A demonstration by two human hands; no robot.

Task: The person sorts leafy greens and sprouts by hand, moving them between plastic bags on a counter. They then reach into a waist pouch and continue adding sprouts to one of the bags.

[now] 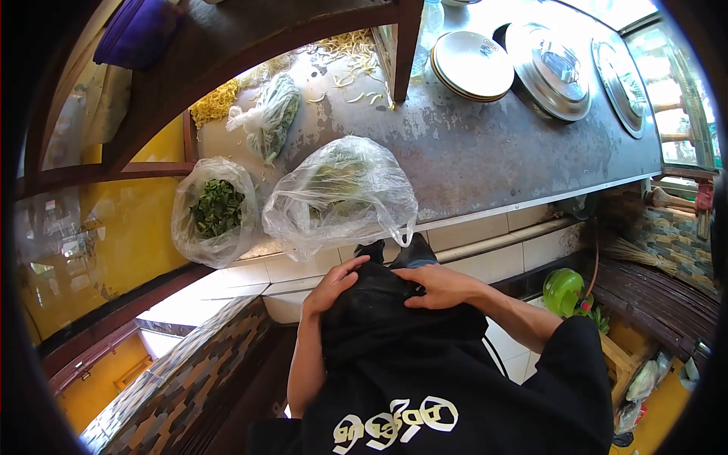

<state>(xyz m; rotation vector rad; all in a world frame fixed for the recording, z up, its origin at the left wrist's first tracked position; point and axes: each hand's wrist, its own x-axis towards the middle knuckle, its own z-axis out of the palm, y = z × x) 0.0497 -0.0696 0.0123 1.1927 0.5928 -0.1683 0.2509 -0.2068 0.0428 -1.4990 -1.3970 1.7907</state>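
My left hand lies against the left side of dark cloth at the front of my body, its fingers stretched out and thumb apart. On the other side, my right hand touches the same cloth with thumb and fingers spread. Whether this cloth is shirt hem or trousers I cannot make out. Just beyond the hands, a clear plastic bag with greens inside sits at the counter edge, one handle hanging over. To its left stands an open plastic bag of chopped green leaves.
A knotted bag of greens lies behind, near yellow noodles on the metal counter. Stacked plates and metal lids stand at the back right. A wooden post rises from the counter. A green container is low at right.
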